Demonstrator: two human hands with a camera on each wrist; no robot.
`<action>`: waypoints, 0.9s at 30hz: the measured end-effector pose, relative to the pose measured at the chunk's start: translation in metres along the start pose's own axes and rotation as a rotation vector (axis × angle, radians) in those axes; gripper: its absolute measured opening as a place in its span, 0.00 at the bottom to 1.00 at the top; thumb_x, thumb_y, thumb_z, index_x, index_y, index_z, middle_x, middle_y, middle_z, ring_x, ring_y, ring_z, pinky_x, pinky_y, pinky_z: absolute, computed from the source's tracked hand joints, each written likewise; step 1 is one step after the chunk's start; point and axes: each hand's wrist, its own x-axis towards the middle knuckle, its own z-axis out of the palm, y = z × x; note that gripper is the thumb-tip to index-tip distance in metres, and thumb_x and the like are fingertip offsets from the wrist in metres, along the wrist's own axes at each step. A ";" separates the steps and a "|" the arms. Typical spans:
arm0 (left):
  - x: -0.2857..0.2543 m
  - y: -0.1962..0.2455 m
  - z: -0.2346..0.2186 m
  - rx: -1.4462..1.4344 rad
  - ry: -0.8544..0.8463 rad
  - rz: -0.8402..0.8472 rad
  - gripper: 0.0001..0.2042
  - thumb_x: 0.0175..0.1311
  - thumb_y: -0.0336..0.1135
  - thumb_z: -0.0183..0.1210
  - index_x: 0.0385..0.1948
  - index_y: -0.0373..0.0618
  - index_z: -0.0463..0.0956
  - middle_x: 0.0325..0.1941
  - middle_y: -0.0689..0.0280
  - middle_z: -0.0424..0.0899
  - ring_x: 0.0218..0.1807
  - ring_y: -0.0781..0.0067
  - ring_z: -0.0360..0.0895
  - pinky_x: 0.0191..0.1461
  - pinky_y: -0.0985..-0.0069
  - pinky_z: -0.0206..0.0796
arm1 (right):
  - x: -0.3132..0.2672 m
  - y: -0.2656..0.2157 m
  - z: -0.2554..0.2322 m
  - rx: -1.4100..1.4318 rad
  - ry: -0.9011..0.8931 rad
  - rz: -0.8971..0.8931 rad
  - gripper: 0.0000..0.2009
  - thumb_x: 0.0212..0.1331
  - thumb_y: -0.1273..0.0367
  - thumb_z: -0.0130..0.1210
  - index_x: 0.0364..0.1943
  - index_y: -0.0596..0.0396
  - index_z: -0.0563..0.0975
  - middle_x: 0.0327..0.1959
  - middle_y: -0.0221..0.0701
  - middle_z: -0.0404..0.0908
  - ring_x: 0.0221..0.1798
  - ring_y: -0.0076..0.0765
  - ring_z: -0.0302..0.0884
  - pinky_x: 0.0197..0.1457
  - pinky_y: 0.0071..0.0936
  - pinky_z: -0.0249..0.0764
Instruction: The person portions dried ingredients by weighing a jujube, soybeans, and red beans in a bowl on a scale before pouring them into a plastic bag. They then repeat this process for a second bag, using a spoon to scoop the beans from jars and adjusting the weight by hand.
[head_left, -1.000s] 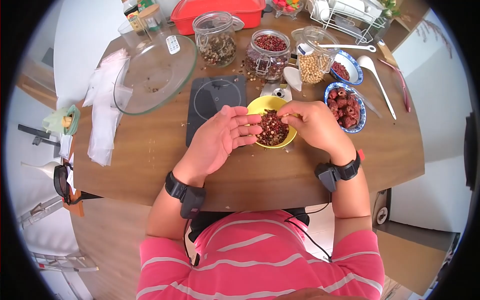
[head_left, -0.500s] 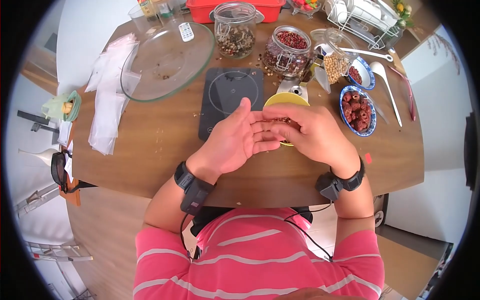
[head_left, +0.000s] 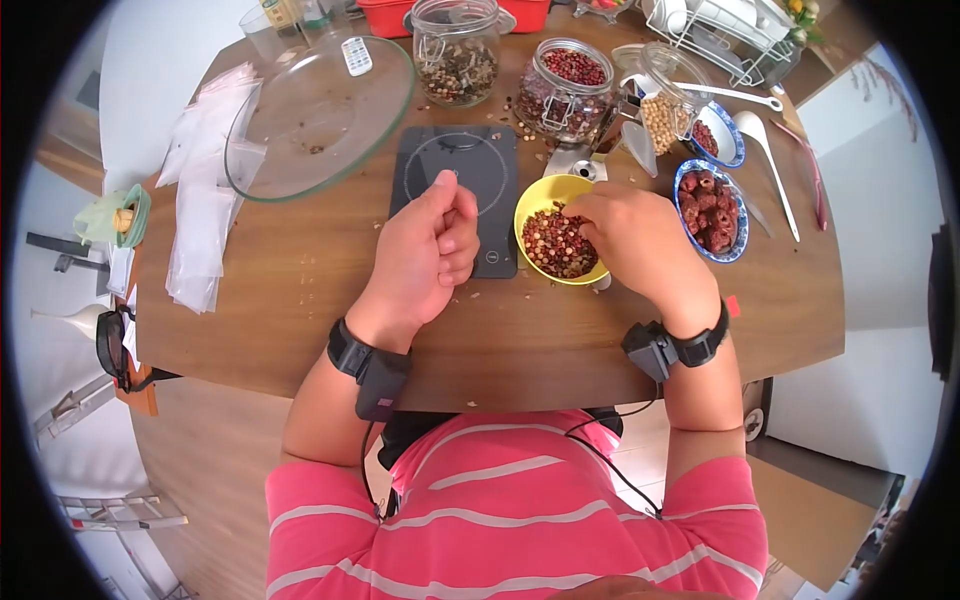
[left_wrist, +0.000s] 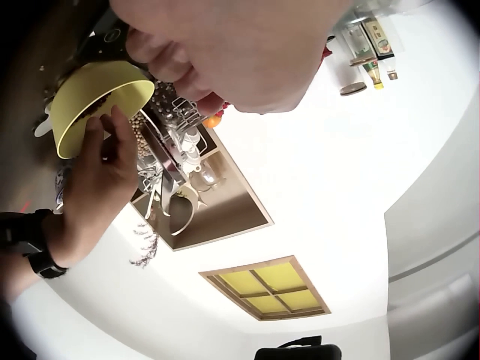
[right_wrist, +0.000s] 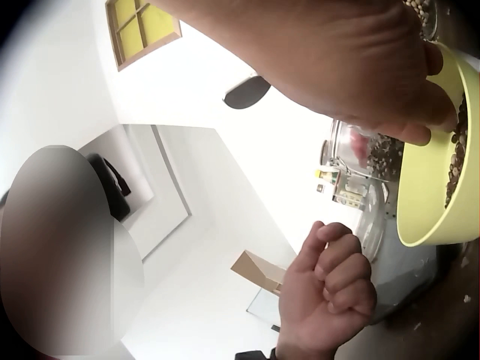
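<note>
A yellow bowl (head_left: pixel 533 198) holds a mix of dried beans and seeds (head_left: pixel 557 243). My right hand (head_left: pixel 645 240) reaches over its right rim, fingertips down at the mix. In the left wrist view, the thumb and fingers of that right hand (left_wrist: pixel 101 176) dip past the bowl's (left_wrist: pixel 79 94) rim, a little apart. To the left of the bowl, over the black cooktop's lower edge, my left hand (head_left: pixel 418 255) is raised with its fingers curled. The right wrist view shows this left hand (right_wrist: pixel 330 285) with fingers folded into the palm; nothing shows in it.
The black cooktop (head_left: pixel 495 255) lies left of the bowl, a large glass lid (head_left: pixel 300 140) beyond it. Behind stand glass jars of mixed beans (head_left: pixel 455 75), red beans (head_left: pixel 567 110) and chickpeas (head_left: pixel 658 120). Right are a bowl of dried red fruit (head_left: pixel 712 215) and a white spoon (head_left: pixel 768 170).
The hands were close together over the bowl. My left hand has drawn away left and its fingers have curled in; my right hand's fingers have gone down to the bowl's contents.
</note>
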 end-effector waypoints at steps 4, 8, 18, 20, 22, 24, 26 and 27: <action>-0.001 -0.005 0.003 0.071 -0.032 0.020 0.20 0.83 0.55 0.46 0.33 0.51 0.72 0.19 0.79 0.54 0.18 0.85 0.49 0.21 0.83 0.43 | 0.005 0.001 0.009 -0.124 -0.107 -0.029 0.09 0.57 0.72 0.64 0.42 0.49 0.87 0.40 0.36 0.87 0.44 0.49 0.85 0.47 0.44 0.81; 0.001 -0.010 0.001 0.103 -0.083 0.008 0.21 0.84 0.54 0.45 0.34 0.50 0.73 0.19 0.78 0.54 0.18 0.85 0.49 0.21 0.82 0.43 | 0.009 -0.002 0.016 -0.135 -0.180 -0.028 0.08 0.57 0.71 0.64 0.40 0.49 0.87 0.38 0.37 0.88 0.42 0.48 0.86 0.46 0.44 0.81; 0.002 -0.013 0.003 0.155 -0.152 -0.123 0.21 0.84 0.55 0.43 0.40 0.49 0.75 0.22 0.78 0.61 0.20 0.86 0.52 0.22 0.84 0.45 | 0.001 0.006 -0.003 0.138 0.018 0.056 0.06 0.62 0.72 0.59 0.39 0.52 0.86 0.37 0.40 0.88 0.40 0.50 0.87 0.44 0.45 0.82; 0.003 -0.013 0.001 0.145 -0.188 -0.185 0.21 0.84 0.57 0.42 0.42 0.49 0.74 0.22 0.77 0.63 0.20 0.86 0.52 0.22 0.84 0.44 | 0.001 0.006 -0.007 0.218 0.063 0.071 0.06 0.62 0.72 0.61 0.40 0.53 0.86 0.37 0.41 0.88 0.40 0.50 0.87 0.43 0.44 0.82; 0.003 -0.013 0.002 0.135 -0.219 -0.248 0.22 0.84 0.58 0.41 0.43 0.50 0.74 0.23 0.77 0.65 0.20 0.87 0.52 0.22 0.84 0.44 | 0.001 0.003 -0.013 0.301 0.104 0.085 0.07 0.61 0.72 0.63 0.42 0.54 0.86 0.37 0.41 0.88 0.39 0.50 0.87 0.43 0.42 0.81; 0.001 -0.012 0.006 0.164 -0.221 -0.316 0.25 0.82 0.63 0.40 0.45 0.50 0.74 0.25 0.75 0.67 0.20 0.87 0.51 0.22 0.84 0.43 | 0.001 -0.009 -0.018 0.573 0.147 0.132 0.08 0.59 0.74 0.66 0.42 0.55 0.86 0.36 0.39 0.87 0.36 0.50 0.85 0.41 0.38 0.80; 0.001 -0.015 0.006 0.137 -0.233 -0.338 0.27 0.82 0.66 0.39 0.44 0.50 0.74 0.26 0.75 0.68 0.20 0.87 0.50 0.22 0.85 0.43 | 0.003 -0.019 -0.010 0.629 0.202 0.008 0.08 0.59 0.75 0.66 0.42 0.54 0.86 0.35 0.37 0.87 0.36 0.49 0.84 0.40 0.37 0.80; 0.002 -0.016 0.006 0.108 -0.245 -0.359 0.29 0.81 0.68 0.38 0.44 0.50 0.75 0.26 0.74 0.69 0.20 0.87 0.50 0.22 0.85 0.42 | 0.003 -0.024 -0.007 0.680 0.256 -0.118 0.08 0.58 0.76 0.66 0.42 0.54 0.86 0.35 0.36 0.86 0.35 0.49 0.83 0.39 0.37 0.79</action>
